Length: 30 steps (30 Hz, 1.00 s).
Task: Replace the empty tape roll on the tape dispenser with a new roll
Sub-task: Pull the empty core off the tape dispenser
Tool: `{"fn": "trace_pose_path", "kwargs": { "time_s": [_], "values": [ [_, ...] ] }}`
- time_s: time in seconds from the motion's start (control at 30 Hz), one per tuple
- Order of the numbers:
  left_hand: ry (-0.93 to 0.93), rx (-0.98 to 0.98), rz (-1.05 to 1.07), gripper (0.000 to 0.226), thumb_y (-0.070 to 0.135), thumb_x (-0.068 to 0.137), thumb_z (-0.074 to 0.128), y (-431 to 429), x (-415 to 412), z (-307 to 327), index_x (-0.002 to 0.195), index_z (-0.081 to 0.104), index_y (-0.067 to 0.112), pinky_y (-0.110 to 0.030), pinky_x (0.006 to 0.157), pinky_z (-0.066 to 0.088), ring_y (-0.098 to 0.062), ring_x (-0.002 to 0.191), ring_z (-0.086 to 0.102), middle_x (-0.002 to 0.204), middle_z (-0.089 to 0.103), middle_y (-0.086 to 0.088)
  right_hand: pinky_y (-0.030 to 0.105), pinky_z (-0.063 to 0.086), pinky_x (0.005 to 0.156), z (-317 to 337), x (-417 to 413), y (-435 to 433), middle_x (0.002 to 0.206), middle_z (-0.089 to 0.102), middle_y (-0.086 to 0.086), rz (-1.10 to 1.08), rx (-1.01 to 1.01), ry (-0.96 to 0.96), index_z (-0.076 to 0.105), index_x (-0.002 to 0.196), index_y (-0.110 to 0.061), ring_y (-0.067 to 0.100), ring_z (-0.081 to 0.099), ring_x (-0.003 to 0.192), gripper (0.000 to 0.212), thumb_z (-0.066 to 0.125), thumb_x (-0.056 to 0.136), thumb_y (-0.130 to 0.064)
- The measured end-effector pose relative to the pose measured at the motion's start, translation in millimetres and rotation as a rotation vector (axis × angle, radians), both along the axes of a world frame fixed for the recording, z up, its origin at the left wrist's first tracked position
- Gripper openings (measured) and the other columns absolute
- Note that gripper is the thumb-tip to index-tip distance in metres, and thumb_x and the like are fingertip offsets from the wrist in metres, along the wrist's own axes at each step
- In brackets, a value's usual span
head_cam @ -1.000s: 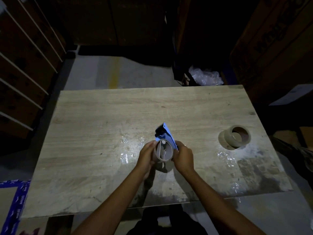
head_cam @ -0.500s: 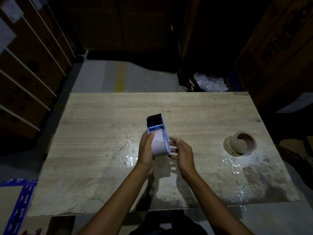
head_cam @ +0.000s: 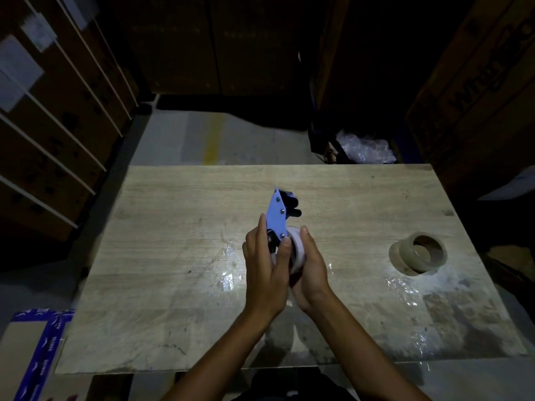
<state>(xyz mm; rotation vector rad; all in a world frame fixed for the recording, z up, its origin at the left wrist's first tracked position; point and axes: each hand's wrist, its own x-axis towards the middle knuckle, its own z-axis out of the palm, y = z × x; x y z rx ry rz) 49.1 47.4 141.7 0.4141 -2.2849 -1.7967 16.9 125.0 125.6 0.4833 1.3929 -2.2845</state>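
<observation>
A blue tape dispenser (head_cam: 277, 212) with black rollers is held upright above the middle of the wooden table (head_cam: 179, 285). My left hand (head_cam: 265, 267) grips its flat blue side plate and the black hub. A pale empty roll core (head_cam: 298, 250) sits in the dispenser. My right hand (head_cam: 311, 273) wraps around that core from the right. A new roll of clear tape (head_cam: 418, 257) lies on the table's right side, well apart from both hands.
Bits of clear tape and film (head_cam: 227, 277) stick to the tabletop near the hands and at the right front. Stacked cardboard boxes (head_cam: 52, 140) stand to the left and right. A box with blue tape (head_cam: 37, 351) lies at the lower left.
The dispenser has been turned so its flat blue side faces me. My right hand, open beside it before, now clasps the roll core.
</observation>
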Motion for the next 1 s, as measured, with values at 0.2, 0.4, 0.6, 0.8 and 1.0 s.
{"fn": "trace_pose_path", "kwargs": {
  "time_s": [0.2, 0.4, 0.6, 0.8, 1.0],
  "values": [
    [0.117, 0.121, 0.073, 0.054, 0.045, 0.092, 0.029, -0.3, 5.4, 5.4, 0.137, 0.052, 0.026, -0.015, 0.101, 0.034, -0.004, 0.126, 0.045, 0.128, 0.054, 0.026, 0.037, 0.057, 0.083, 7.3, -4.5, 6.6, 0.117, 0.067, 0.017, -0.011, -0.346, -0.175, 0.07, 0.119, -0.01, 0.031, 0.064, 0.105, 0.051, 0.049, 0.093, -0.049],
    [0.12, 0.228, 0.117, 0.042, 0.027, 0.093, 0.034, -4.6, 3.4, 6.1, 0.123, 0.063, 0.029, -0.03, 0.102, 0.045, -0.011, 0.122, 0.056, 0.121, 0.064, 0.021, 0.038, 0.055, 0.084, 10.0, -8.5, 11.9, 0.112, 0.07, 0.015, 0.012, -0.395, -0.219, 0.072, 0.113, -0.011, 0.03, 0.07, 0.096, 0.048, 0.053, 0.091, -0.047],
    [0.083, 0.265, 0.115, 0.037, 0.025, 0.099, 0.041, -12.1, -4.1, 5.6, 0.12, 0.069, 0.014, -0.02, 0.085, 0.054, -0.006, 0.108, 0.066, 0.117, 0.072, 0.008, 0.042, 0.055, 0.085, 8.0, -4.1, 11.1, 0.115, 0.074, 0.011, -0.059, -0.084, -0.057, 0.072, 0.115, -0.015, 0.028, 0.07, 0.105, 0.049, 0.05, 0.094, -0.053],
    [-0.045, 0.473, 0.013, 0.03, 0.026, 0.105, 0.043, -11.9, -14.6, 4.4, 0.124, 0.065, 0.019, -0.032, 0.083, 0.057, -0.02, 0.108, 0.069, 0.118, 0.072, -0.004, 0.024, 0.056, 0.07, 17.6, 1.7, 3.7, 0.103, 0.074, -0.002, -0.203, 0.449, 0.296, 0.07, 0.107, -0.028, 0.012, 0.071, 0.093, 0.032, 0.055, 0.09, -0.05],
    [-0.18, 0.868, -0.128, 0.048, 0.047, 0.091, 0.052, -12.1, -21.0, 4.1, 0.129, 0.063, 0.019, -0.036, 0.087, 0.059, -0.029, 0.113, 0.067, 0.126, 0.069, -0.013, 0.021, 0.051, 0.087, 11.6, 11.8, 4.5, 0.122, 0.054, -0.005, -0.182, 0.839, 0.561, 0.058, 0.128, -0.025, 0.011, 0.056, 0.113, 0.049, 0.064, 0.085, -0.047]
  ]
}}
